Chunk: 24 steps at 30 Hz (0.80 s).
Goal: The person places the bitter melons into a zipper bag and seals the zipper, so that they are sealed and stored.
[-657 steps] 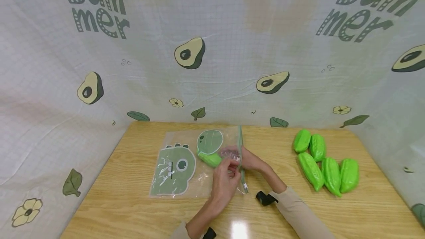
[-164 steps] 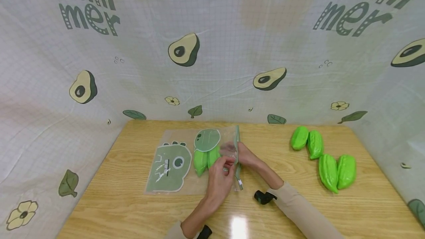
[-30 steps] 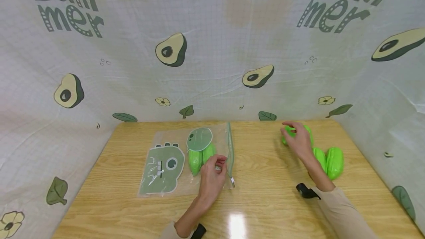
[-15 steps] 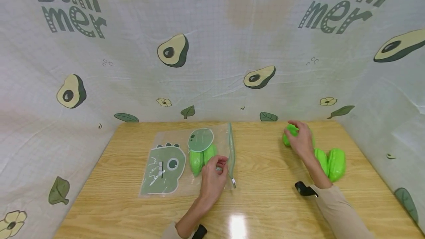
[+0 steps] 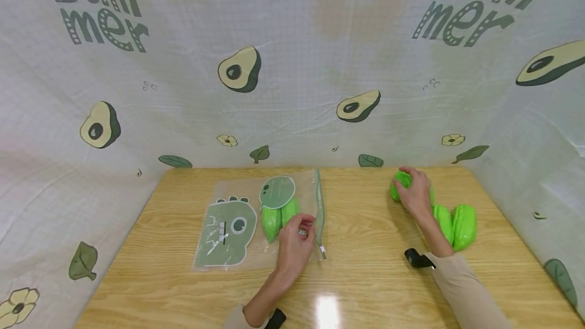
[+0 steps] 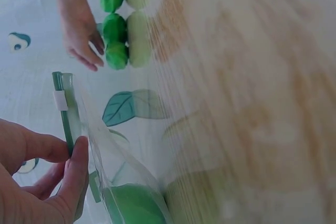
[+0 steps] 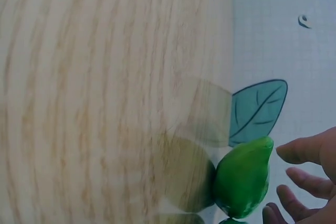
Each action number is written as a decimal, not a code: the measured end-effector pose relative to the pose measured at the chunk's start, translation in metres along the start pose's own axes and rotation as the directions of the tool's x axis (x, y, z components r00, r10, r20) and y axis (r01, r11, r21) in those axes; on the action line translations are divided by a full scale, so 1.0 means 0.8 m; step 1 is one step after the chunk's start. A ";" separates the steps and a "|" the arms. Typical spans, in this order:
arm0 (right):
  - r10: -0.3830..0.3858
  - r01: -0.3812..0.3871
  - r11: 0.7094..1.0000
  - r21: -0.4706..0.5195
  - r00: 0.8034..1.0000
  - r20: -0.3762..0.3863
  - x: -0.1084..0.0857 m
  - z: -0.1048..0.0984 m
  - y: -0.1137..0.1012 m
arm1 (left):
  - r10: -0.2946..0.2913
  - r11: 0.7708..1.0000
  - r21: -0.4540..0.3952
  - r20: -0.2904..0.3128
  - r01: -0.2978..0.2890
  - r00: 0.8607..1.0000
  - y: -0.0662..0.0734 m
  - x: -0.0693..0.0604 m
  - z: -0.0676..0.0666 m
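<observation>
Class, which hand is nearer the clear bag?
Left: the left hand pinches the clear bag at its edge; the right hand is off to its right, beside a green fruit.

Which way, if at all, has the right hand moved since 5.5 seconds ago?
Yes: the right hand moved rightward across the wooden table, away from the slider zip bag.

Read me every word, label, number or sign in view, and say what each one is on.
"Sum mer", in two rows, on the left of the cloth.
"Sum mer", in two rows, on its right.
Too faint to read: the marks in the green bubble on the clear bag.
</observation>
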State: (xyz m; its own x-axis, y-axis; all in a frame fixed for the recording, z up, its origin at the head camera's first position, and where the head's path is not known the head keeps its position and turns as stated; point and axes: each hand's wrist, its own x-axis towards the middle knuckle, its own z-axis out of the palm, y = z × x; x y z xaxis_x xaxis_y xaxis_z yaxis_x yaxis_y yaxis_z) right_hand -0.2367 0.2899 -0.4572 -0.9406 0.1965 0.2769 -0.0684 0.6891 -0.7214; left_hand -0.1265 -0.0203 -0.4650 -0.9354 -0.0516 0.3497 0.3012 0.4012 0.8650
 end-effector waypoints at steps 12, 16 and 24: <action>-0.013 0.014 0.999 -0.040 0.999 0.031 0.001 0.002 0.009 | 0.001 1.000 -0.011 0.011 -0.001 1.000 -0.001 0.001 0.000; -0.018 0.021 0.998 -0.059 0.999 0.044 0.001 0.003 0.010 | -0.021 1.000 -0.013 0.016 0.021 1.000 0.000 0.002 0.000; -0.027 0.031 0.994 -0.100 0.998 0.050 -0.003 0.005 0.012 | -0.030 0.999 -0.008 0.017 0.031 0.999 0.001 0.002 -0.001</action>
State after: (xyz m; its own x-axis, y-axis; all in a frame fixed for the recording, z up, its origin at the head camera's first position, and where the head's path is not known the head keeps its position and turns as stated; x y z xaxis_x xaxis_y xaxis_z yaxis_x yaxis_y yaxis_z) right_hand -0.2366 0.2932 -0.4671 -0.9538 0.1432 0.2641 -0.0644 0.7612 -0.6453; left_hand -0.1278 -0.0207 -0.4633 -0.9472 -0.0482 0.3170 0.2740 0.3918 0.8783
